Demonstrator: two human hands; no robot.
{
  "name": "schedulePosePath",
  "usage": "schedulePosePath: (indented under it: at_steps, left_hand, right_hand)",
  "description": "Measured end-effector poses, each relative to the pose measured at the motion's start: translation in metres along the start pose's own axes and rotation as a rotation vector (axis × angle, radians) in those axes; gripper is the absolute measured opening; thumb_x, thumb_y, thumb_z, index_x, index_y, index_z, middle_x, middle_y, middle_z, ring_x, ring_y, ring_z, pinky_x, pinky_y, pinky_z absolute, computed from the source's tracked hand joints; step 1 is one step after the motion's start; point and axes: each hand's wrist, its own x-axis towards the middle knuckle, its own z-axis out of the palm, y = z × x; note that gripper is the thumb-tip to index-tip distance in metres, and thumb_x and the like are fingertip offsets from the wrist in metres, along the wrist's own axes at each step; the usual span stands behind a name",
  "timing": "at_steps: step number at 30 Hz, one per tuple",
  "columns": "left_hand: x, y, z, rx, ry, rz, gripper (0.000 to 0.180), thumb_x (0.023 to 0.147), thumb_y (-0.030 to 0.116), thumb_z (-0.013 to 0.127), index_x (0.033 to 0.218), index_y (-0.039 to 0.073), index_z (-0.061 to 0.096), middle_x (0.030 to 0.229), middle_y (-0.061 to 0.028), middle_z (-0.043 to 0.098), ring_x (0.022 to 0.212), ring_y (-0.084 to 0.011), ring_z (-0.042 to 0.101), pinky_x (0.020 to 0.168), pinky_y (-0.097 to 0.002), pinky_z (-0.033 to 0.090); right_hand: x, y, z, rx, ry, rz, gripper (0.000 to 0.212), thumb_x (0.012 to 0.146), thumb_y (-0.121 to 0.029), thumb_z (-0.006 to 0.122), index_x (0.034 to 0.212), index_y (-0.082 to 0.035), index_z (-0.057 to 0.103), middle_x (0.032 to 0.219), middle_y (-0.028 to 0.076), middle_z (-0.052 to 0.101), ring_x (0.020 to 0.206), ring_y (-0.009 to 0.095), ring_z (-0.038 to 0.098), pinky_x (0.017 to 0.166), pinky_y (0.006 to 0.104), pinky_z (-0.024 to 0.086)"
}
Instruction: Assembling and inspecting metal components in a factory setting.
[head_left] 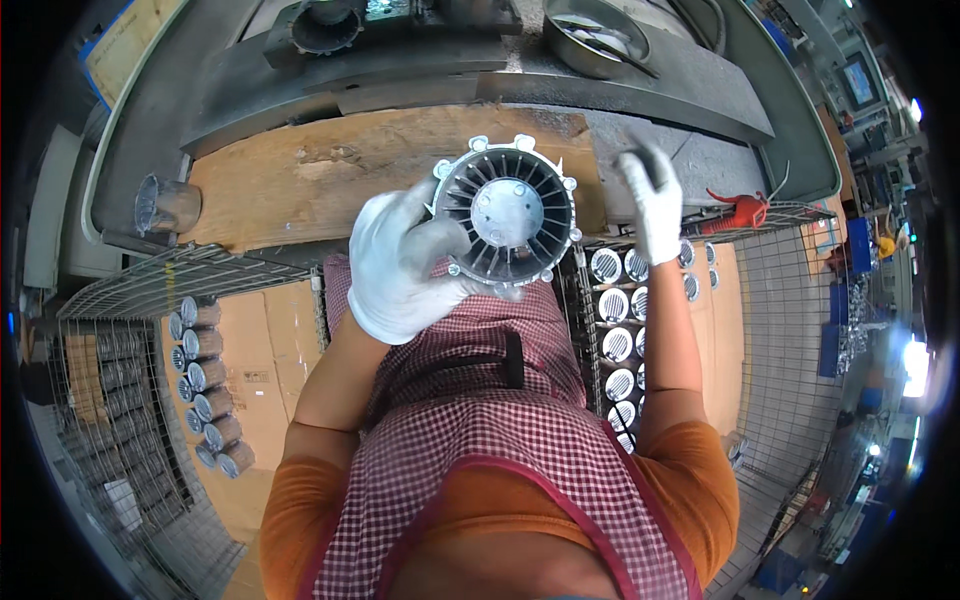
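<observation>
My left hand, in a white glove, grips a round silver metal casting by its left side and lower rim. Its open end faces up, showing a ring of thin inner fins around a flat disc, with small lugs along the outer rim. Off to the right, apart from the casting, my right hand is raised in a white glove over the bench's front edge. Its fingers are somewhat blurred but stretched and apart, with nothing visible between them. Nearest to it on the right lies a red-handled tool.
A wooden board covers the bench front; a similar casting lies at its left end. Behind are a metal bowl with tools and a dark cylindrical part. Wire cages with cardboard hold several castings on both sides.
</observation>
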Motion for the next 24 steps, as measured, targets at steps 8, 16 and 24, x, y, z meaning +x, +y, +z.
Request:
schedulePosePath:
  at_steps: [8,16,24]
  left_hand:
    - [0.017,0.027,0.014,-0.158,-0.034,0.031,0.053,0.044,0.051,0.086,0.067,0.012,0.059,0.098,-0.0092,0.063,0.078,-0.0283,0.060,0.068,-0.0390,0.042]
    - [0.023,0.029,0.069,-0.419,-0.260,-0.048,0.089,0.057,0.040,0.088,0.132,0.010,0.051,0.128,-0.0188,0.057,0.117,-0.0386,0.056,0.098,-0.0448,0.045]
    - [-0.002,-0.043,0.135,0.410,-0.430,-0.029,0.065,0.083,0.048,0.066,0.131,0.007,0.053,0.133,-0.0179,0.054,0.123,-0.0363,0.051,0.100,-0.0469,0.040]
  right_hand:
    - [-0.072,-0.018,0.043,0.983,-0.404,0.485,0.117,0.065,-0.085,0.056,0.150,-0.011,0.027,0.146,0.013,0.042,0.132,0.029,0.044,0.105,0.0499,0.040]
    - [-0.096,0.039,-0.002,1.536,-0.326,0.572,0.091,0.077,-0.064,0.065,0.148,-0.018,0.031,0.149,0.011,0.038,0.134,0.033,0.041,0.107,0.0580,0.037]
    - [-0.187,0.102,-0.184,1.201,0.381,0.530,0.059,0.081,-0.035,0.065,0.133,-0.014,0.047,0.125,0.014,0.056,0.111,0.035,0.055,0.077,0.0470,0.050]
